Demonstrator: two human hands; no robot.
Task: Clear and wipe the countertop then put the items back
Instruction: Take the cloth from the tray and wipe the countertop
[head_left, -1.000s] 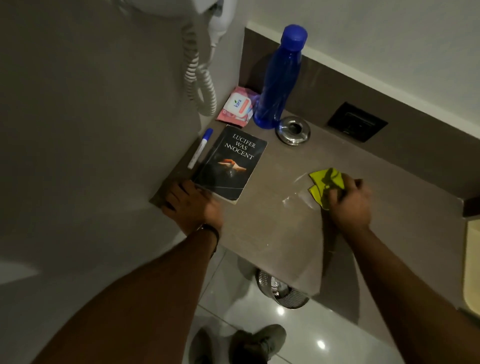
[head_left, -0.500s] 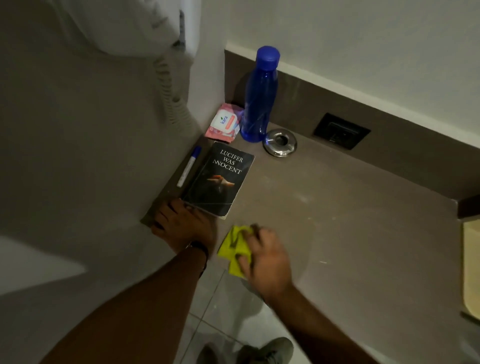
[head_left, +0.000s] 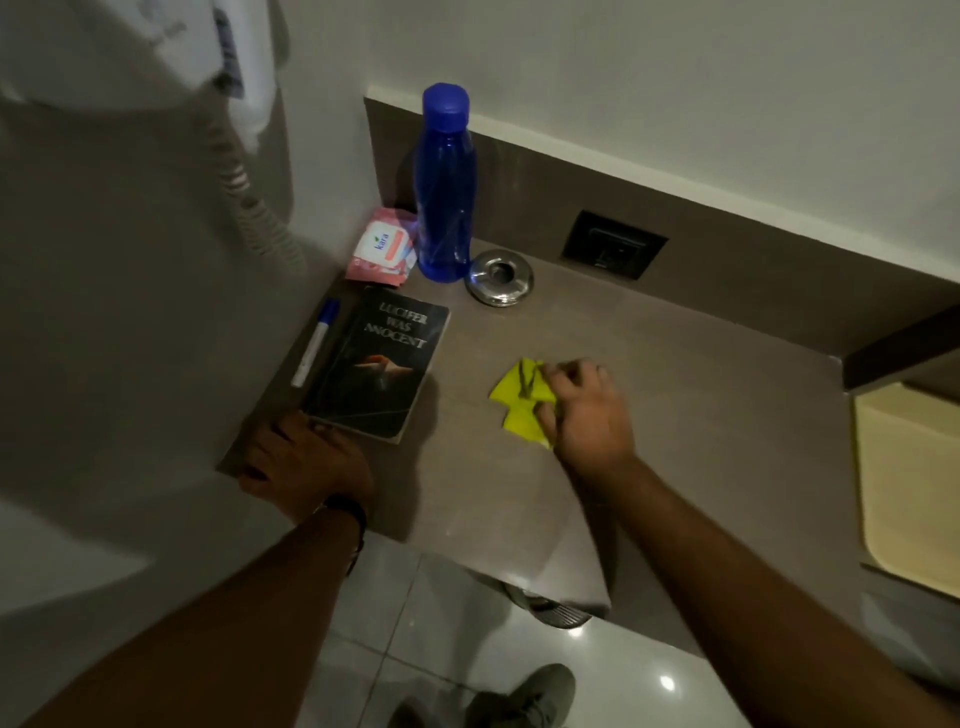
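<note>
Your right hand (head_left: 587, 415) is pressing the yellow cloth (head_left: 519, 402) flat mid-frame on the counter (head_left: 701, 415), fingers closed over it. Left hand (head_left: 306, 457) lies spread flat at the counter's left corner, touching the book (head_left: 379, 364), probably as a brace. Everything else is bunched upper left, so you've got open room toward the right.

Both arms reach forward from the bottom of the view. The left hand (head_left: 304, 462) lies palm down with fingers spread flat, a dark band around its wrist. The right hand (head_left: 587, 410) is farther out, palm down, its fingers curled and pressing downward, blurred at the fingertips.
</note>
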